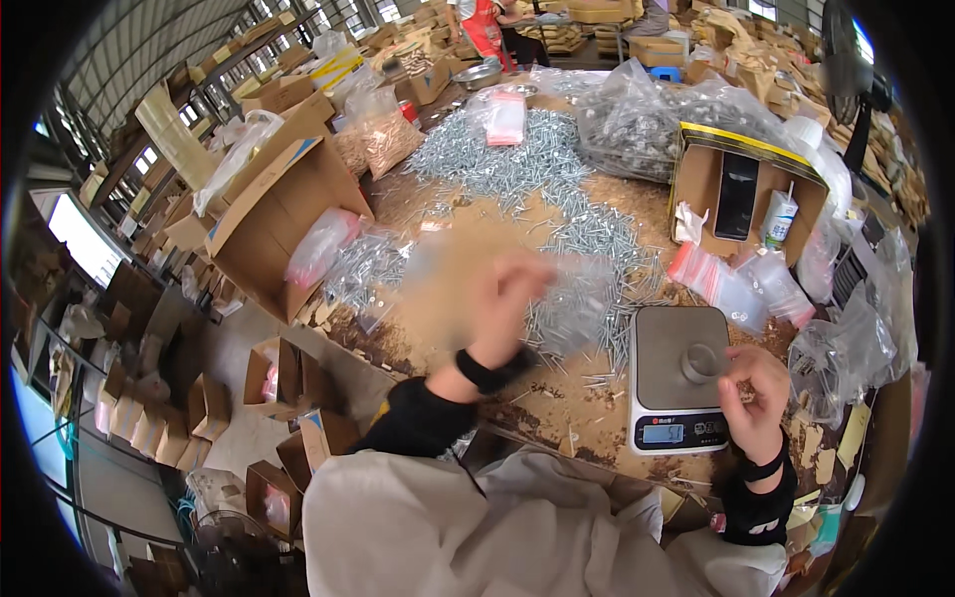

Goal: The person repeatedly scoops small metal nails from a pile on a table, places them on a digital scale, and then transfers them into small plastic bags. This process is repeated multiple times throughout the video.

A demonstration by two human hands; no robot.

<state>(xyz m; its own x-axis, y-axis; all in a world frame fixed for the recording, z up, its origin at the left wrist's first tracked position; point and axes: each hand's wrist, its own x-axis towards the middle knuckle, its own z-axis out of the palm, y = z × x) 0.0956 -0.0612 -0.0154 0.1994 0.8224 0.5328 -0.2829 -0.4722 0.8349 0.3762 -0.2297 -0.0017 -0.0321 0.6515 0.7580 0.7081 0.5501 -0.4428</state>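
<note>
My left hand (509, 298) is smeared by motion above the middle of the table, its fingers too blurred to read. Next to it a clear plastic bag (579, 303) lies over loose screws, and I cannot tell whether the hand touches it. My right hand (758, 393) is at the right side of a digital scale (679, 328). Its curled thumb and fingers meet the edge of a small clear round cup (702, 364) on the weighing plate. Nothing shows inside the cup. A large heap of silvery screws (497, 149) spreads from the back toward the middle.
An open cardboard box (284, 224) tips toward a pile of small filled bags (363, 269) at left. On the right, a box (746, 184) holds a phone (736, 196) and a white bottle (779, 219). Red-edged zip bags (721, 284) lie before it. Farther back stands a person (482, 25).
</note>
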